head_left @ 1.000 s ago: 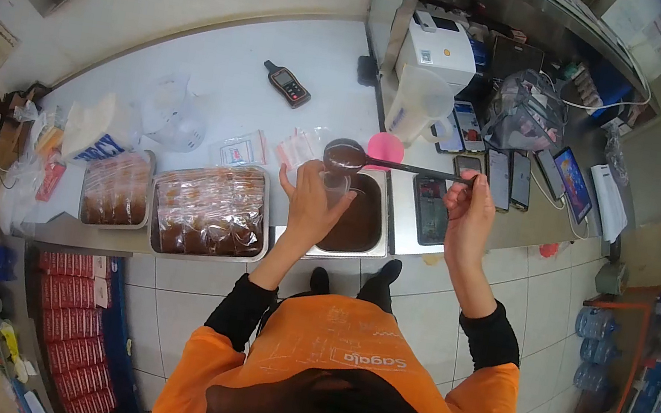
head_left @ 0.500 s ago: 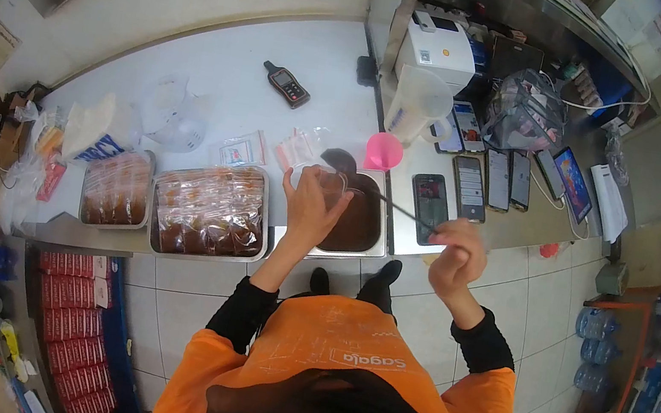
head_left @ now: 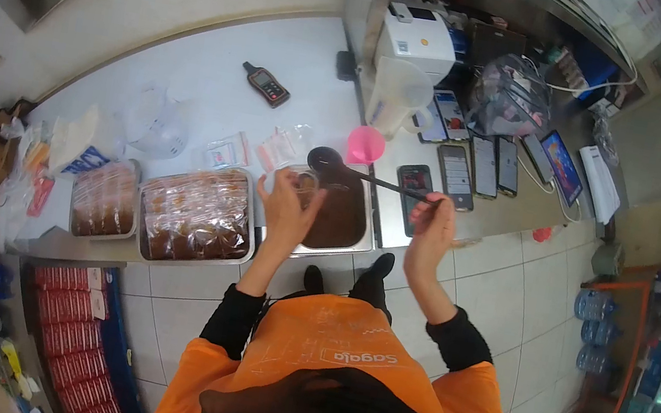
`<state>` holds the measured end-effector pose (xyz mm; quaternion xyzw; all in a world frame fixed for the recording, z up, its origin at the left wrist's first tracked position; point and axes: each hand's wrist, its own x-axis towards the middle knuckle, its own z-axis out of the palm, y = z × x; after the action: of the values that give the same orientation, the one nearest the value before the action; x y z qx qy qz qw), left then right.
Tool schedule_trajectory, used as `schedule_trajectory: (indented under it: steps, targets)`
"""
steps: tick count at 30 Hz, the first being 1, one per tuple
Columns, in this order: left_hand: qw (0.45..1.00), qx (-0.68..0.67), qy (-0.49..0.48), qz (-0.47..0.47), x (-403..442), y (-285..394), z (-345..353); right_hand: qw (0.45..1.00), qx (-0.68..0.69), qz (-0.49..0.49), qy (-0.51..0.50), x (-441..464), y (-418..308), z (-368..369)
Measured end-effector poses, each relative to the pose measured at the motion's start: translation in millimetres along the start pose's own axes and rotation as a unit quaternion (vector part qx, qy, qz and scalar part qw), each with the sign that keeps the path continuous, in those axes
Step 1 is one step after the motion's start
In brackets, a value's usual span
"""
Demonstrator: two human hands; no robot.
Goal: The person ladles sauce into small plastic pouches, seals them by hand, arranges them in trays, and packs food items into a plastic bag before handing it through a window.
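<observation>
My right hand (head_left: 432, 238) is closed on the end of a black ladle (head_left: 386, 183). The ladle's bowl hangs over the far left edge of a metal pan (head_left: 369, 228) of brown sauce (head_left: 339, 215). My left hand (head_left: 288, 210) is curled around a small clear plastic cup (head_left: 304, 187) at the pan's left rim, close below the ladle's bowl. Whether the cup has anything in it is hard to make out. A pink funnel (head_left: 365, 145) stands just beyond the pan.
To the left are a large tray (head_left: 249, 252) and a smaller tray (head_left: 132, 229) of clear-wrapped brown packs. A black handheld meter (head_left: 266, 86) lies farther back. Several phones (head_left: 456, 177), a measuring jug (head_left: 401, 97) and a white printer (head_left: 417, 43) occupy the right counter.
The ladle has swung to a flatter angle, its handle end raised with my right hand. My left hand still holds the cup beside the pan. The whole view has shifted slightly.
</observation>
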<state>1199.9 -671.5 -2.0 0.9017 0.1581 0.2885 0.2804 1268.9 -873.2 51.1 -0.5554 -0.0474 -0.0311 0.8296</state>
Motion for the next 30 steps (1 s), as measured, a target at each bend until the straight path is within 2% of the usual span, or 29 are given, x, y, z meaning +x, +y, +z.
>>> schedule_trajectory:
  steps: [1, 3, 5, 7, 8, 9, 11, 12, 14, 15, 16, 17, 18, 19, 21, 23, 26, 28, 30]
  targets:
    - [1.000, 0.005, 0.003, -0.022, -3.2, -4.9, 0.1, 0.995, 0.046, 0.061, 0.059, -1.3, 9.9, -3.3]
    - [0.999, -0.004, -0.011, -0.040, -11.0, -10.0, -9.3, 0.986, 0.014, 0.107, 0.124, -11.5, 33.8, -17.3]
    - [0.998, -0.012, -0.028, -0.061, -20.3, -11.9, -15.4, 0.990, -0.063, 0.108, 0.069, -24.8, 51.3, -31.5]
    - [0.997, 0.039, 0.056, 0.043, -30.6, -11.6, -18.6, 0.969, -0.188, 0.150, -0.053, -29.8, 58.6, -37.1]
    - [0.999, 0.022, 0.018, 0.033, -36.3, -7.8, -22.7, 0.928, -0.359, -0.026, -0.097, -31.4, 55.5, -29.1]
    - [0.999, 0.019, 0.013, 0.034, -40.6, 1.7, -24.8, 0.827, -0.507, -0.198, -0.138, -33.4, 49.4, -17.9]
    - [0.991, -0.098, -0.042, -0.085, -46.4, 25.4, -28.7, 0.775, -0.541, -0.273, -0.180, -45.8, 18.1, 7.3]
    - [0.983, -0.135, -0.069, -0.099, -50.7, 27.7, -27.2, 0.775, -0.543, -0.269, -0.178, -49.6, 21.4, 12.0]
    - [0.973, -0.179, -0.101, -0.108, -58.0, 35.6, -28.3, 0.847, -0.384, -0.191, -0.313, -55.2, 27.3, 20.0]
    - [0.959, -0.222, -0.128, -0.117, -60.3, 38.7, -29.4, 0.848, -0.384, -0.189, -0.312, -57.5, 28.8, 22.1]
    - [0.959, -0.221, -0.129, -0.118, -61.6, 39.7, -30.0, 0.857, -0.372, -0.130, -0.331, -59.5, 29.9, 24.0]
    - [0.939, -0.295, -0.100, -0.145, -62.5, 39.8, -30.8, 0.863, -0.359, -0.072, -0.349, -60.5, 29.8, 26.1]
    - [0.912, -0.367, -0.068, -0.171, -63.3, 39.9, -32.4, 0.877, -0.330, -0.107, -0.334, -57.5, 27.5, 29.0]
    - [0.912, -0.365, -0.068, -0.172, -64.1, 37.1, -38.7, 0.877, -0.329, -0.105, -0.334, -53.7, 21.4, 29.8]
    - [0.953, -0.257, -0.079, -0.141, -62.0, 30.5, -59.0, 0.894, -0.252, 0.020, -0.369, -47.0, 8.8, 28.5]
    - [0.947, -0.287, -0.060, -0.130, -54.5, 34.3, -73.7, 0.889, -0.222, 0.015, -0.400, -42.6, 5.2, 28.2]
    - [0.924, -0.308, -0.204, -0.098, -49.9, 23.1, -93.5, 0.876, -0.194, -0.002, -0.441, -42.6, 11.5, 23.7]
    - [0.927, -0.292, -0.221, -0.088, -49.8, 22.1, -97.0, 0.869, -0.196, -0.014, -0.455, -43.8, 13.4, 23.9]
    - [0.928, -0.275, -0.238, -0.077, -50.2, 23.5, -99.0, 0.855, -0.138, 0.065, -0.495, -47.5, 9.9, 27.7]
